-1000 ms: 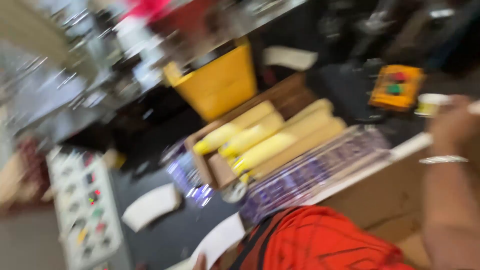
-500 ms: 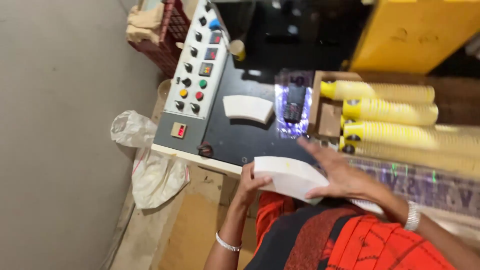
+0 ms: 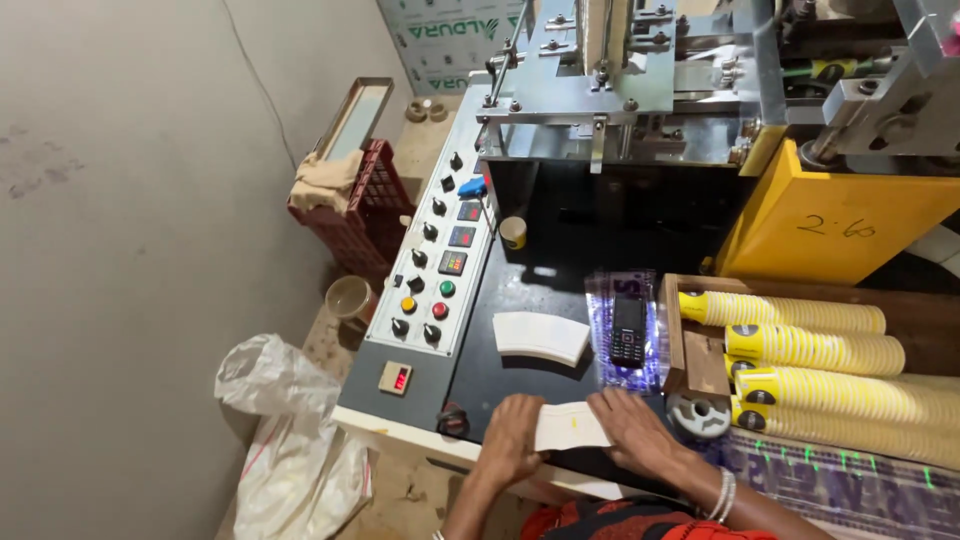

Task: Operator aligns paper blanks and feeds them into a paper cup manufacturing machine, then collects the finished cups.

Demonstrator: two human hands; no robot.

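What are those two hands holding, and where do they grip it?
A stack of white paper blanks; left hand and right hand grip its opposite ends.

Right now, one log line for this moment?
left hand: on paper stack | right hand: on paper stack | place: black table

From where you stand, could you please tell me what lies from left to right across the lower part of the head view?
White plastic bag → left hand → stack of white paper blanks → right hand → tape roll → yellow cup stacks.
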